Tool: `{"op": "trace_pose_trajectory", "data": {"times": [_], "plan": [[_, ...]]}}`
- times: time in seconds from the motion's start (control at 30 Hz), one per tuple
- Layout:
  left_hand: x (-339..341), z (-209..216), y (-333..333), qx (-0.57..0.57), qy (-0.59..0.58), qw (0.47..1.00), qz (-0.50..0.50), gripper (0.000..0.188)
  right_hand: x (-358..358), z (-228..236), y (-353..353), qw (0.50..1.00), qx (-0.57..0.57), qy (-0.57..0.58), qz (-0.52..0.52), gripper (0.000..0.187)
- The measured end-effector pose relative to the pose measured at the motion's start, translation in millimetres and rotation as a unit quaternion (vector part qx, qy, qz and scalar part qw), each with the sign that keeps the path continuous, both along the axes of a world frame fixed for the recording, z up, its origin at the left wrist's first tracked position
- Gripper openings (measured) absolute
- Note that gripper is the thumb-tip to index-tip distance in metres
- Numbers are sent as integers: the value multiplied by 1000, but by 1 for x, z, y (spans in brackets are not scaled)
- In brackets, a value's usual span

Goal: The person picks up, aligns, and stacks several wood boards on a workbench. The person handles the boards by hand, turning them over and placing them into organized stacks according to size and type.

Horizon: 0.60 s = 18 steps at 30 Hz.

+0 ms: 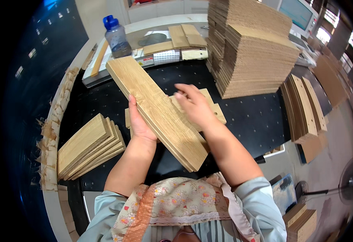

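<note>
My left hand (141, 124) grips the edge of light wood-grain boards (156, 107), stacked flat and held tilted above the black table. At least two boards show at their edge. My right hand (195, 105) is beside the upper right side of these boards, its fingers apart and slightly blurred; I see nothing in it. Beneath the held boards more pale wooden pieces (216, 111) lie on the table, mostly hidden by the boards and my right hand. To the left of my left forearm rests a leaning stack of similar boards (89, 141).
A tall pile of brown boards (257, 60) stands at the back right. Behind the table are a blue-capped water bottle (118, 38) and several loose wooden strips (180, 36). Upright boards (301, 107) stand at the right edge of the black perforated tabletop (253, 121). A fan (352, 181) is farther right.
</note>
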State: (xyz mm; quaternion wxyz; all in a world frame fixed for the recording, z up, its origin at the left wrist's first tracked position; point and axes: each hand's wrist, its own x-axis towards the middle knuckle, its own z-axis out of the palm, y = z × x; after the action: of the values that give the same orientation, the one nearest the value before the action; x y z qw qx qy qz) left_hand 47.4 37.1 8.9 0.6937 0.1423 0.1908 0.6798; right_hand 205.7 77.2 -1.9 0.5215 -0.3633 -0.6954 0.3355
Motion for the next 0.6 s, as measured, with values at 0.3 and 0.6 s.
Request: {"op": "trace_pose_trajectory", "data": {"times": [0.3, 0.6], "plan": [[-10, -20, -2, 40, 13, 997, 70, 79, 58, -29, -65, 976, -40, -152, 151, 105], [20, -24, -52, 218, 269, 937, 38, 82, 20, -53, -84, 981, -64, -52, 176, 121]]}}
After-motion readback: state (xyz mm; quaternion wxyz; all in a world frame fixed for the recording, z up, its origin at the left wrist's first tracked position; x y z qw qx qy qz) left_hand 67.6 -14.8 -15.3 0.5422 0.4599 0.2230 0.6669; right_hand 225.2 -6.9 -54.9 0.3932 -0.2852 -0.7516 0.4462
